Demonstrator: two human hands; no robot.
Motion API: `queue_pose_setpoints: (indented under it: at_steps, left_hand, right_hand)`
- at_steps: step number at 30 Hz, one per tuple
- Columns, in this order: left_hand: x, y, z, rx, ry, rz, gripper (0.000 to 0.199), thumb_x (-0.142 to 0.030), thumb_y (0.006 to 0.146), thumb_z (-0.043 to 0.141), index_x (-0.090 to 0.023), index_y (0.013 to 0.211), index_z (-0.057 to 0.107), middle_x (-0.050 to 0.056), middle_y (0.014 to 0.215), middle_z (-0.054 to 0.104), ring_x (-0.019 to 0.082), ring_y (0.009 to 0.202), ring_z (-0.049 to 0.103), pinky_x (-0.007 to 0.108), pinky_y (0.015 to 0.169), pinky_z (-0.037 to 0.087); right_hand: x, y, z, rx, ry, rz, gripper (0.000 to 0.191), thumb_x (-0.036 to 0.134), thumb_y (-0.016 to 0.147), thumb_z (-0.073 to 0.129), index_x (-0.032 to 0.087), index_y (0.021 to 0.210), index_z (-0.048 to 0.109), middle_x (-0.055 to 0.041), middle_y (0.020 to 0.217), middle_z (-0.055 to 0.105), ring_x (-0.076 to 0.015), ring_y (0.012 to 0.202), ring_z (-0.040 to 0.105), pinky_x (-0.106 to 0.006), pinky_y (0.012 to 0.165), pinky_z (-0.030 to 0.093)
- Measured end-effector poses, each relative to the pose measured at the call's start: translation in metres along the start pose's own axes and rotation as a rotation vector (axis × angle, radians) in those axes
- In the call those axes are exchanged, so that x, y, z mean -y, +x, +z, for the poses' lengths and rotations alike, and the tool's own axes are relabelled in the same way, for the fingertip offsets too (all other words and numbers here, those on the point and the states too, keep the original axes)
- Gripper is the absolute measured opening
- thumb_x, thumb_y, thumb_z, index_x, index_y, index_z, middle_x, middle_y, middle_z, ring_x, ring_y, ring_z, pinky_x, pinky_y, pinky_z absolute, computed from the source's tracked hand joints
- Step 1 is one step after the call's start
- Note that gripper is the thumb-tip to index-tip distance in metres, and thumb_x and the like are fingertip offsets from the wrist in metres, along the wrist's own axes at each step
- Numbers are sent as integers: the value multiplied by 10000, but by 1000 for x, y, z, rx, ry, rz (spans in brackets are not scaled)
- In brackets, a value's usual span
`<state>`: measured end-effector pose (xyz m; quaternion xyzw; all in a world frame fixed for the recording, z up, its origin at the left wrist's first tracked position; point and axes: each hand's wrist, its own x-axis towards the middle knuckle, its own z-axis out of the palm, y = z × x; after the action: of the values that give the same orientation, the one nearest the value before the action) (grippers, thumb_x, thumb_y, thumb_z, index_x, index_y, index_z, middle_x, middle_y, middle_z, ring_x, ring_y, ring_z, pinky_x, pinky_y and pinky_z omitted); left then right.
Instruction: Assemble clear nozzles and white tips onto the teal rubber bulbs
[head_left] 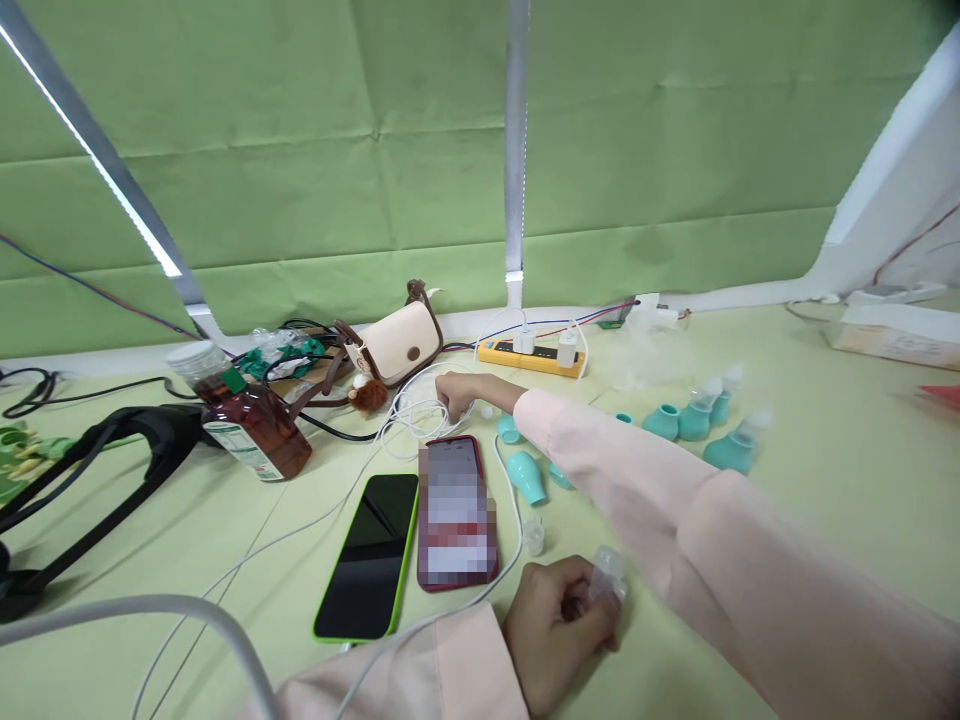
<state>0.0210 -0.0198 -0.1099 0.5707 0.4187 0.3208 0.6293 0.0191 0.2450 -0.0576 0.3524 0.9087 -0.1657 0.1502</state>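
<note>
Two phones [409,545] crowd left hand [559,620]; rightward open.

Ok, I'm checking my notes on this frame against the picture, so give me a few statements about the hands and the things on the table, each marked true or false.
1. The left hand is closed around a small clear plastic piece. True.
2. The right hand rests on the red phone. False: it reaches past that phone to the coiled white cable.
3. The green-edged phone has a dark screen. True.
4. The bottle of brown liquid stands upright. False: it is tilted.
5. The yellow power strip has white plugs in it. True.
</note>
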Motion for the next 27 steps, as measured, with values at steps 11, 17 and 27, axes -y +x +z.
queue_pose_setpoints:
  at_steps: [11, 17, 27]
  left_hand:
    - [0, 2, -1, -16, -40, -8, 204, -307, 733, 484, -121, 658, 521, 16, 513, 529, 105, 468, 446, 224, 485, 354]
    - [-2, 3, -1, -9, -102, -1, 235, -349, 723, 514, -129, 640, 504, 6, 486, 528, 95, 443, 449, 212, 461, 357]
    - [-10, 2, -3, 11, -148, 24, 275, -417, 727, 543, -152, 656, 558, -9, 486, 538, 111, 472, 472, 235, 496, 371]
  right_hand:
    - [34, -77, -25, -379, 193, -43, 199, 138, 705, 605, 20, 864, 610, -142, 939, 600, -209, 892, 554, -310, 760, 450]
    - [70, -201, 6, -336, 810, -104, 188, 262, 623, 646, 125, 748, 678, -33, 622, 661, -90, 511, 587, -197, 507, 488]
    - [87, -278, 64, -212, 1518, -33, 54, 213, 564, 701, 184, 604, 680, -2, 573, 641, -74, 433, 555, -187, 454, 465]
